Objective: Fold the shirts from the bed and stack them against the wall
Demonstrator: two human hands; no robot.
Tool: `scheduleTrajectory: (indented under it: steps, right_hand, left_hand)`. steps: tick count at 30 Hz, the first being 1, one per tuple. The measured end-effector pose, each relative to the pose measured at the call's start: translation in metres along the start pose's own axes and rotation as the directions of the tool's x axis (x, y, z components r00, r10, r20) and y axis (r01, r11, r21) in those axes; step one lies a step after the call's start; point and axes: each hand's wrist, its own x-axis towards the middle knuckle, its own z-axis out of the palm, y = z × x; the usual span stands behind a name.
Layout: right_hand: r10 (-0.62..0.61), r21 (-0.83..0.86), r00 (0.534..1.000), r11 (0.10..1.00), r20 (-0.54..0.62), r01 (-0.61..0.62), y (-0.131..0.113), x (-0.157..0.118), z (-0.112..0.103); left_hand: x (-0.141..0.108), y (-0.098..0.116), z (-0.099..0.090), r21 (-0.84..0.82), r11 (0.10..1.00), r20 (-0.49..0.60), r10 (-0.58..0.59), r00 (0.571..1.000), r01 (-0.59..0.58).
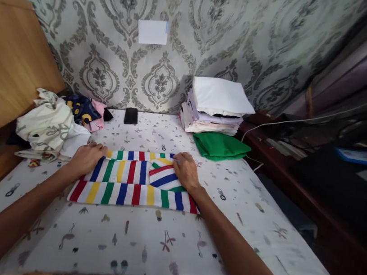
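Observation:
A striped cloth [128, 193] in red, yellow, green, blue and white lies folded into a long strip on the table, its near and far edges turned inward. My left hand [89, 157] grips its far left corner, fingers curled over the edge. At the far right corner, my right hand [185, 169] has its fingers closed on the same cloth, beside a diagonal striped flap. The undersides of both hands' fingers are hidden.
The table's patterned white cover [140, 250] surrounds the cloth. Crumpled clothes [49, 123] are at the left, a black phone [131, 116] near the wall. A folded green cloth [221, 146] lies before a stack of folded clothes [221, 97]. Wooden furniture [12, 63] borders the left.

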Motion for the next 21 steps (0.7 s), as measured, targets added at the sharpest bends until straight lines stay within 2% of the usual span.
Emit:
scheduleTrajectory:
  steps: [3,7,11,15,18,21]
  right_hand:
    - [-0.023,0.003,1.000,1.000,-0.013,0.023,0.004,0.002,0.003]
    - [-0.041,0.008,0.999,0.999,-0.026,0.041,0.006,0.002,0.006]
    - [-0.044,0.031,0.998,0.998,-0.033,0.045,0.006,0.001,0.006]
    - [-0.016,0.047,0.999,0.999,0.039,0.014,0.004,0.002,-0.007]
    - [-0.028,0.077,0.998,0.997,0.057,0.024,-0.014,0.001,-0.020]
    - [-0.138,0.159,0.986,0.980,0.096,0.122,-0.065,-0.009,-0.029]
  left_hand:
    - [-0.001,-0.007,0.003,0.084,0.995,0.016,-0.053,0.998,0.051]
    - [-0.002,-0.014,0.009,0.092,0.992,0.016,-0.090,0.996,0.088]
    - [-0.003,-0.015,0.011,0.055,0.995,0.019,-0.078,0.997,0.077]
    - [-0.006,-0.024,0.012,-0.055,0.990,0.010,-0.126,0.992,0.126]
    - [-0.003,-0.036,0.017,-0.207,0.967,-0.020,-0.155,0.988,0.148]
    - [0.008,-0.045,0.025,-0.369,0.918,-0.054,-0.176,0.983,0.144]
